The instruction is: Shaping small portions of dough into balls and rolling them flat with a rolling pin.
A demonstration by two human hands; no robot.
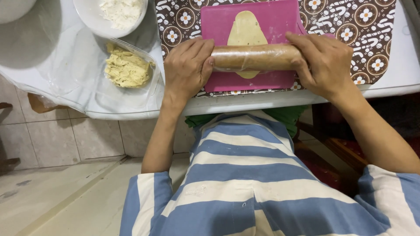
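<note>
On pink mat [280,19], 12 o'clock of striped shirt [245,175]: rolling pin [256,57] lies across flat dough [246,30]. Left hand [187,67], right hand [326,63] wrapped round pin ends. Pin stiff, prob. slick w/ wrap; dough soft, tears easily. Dough lump [127,69] in tub at 9 o'clock.

Table [393,83]: I see a white top, its near edge running just under my view.
Patterned mat [376,26]: brown with white flowers, lying toward the far right corner.
Clear plastic sheet [57,65]: spread over the left end, draping off the near edge.
White bowl [94,19]: far left, holding flour.
Another white bowl [13,6]: far left corner.
</note>
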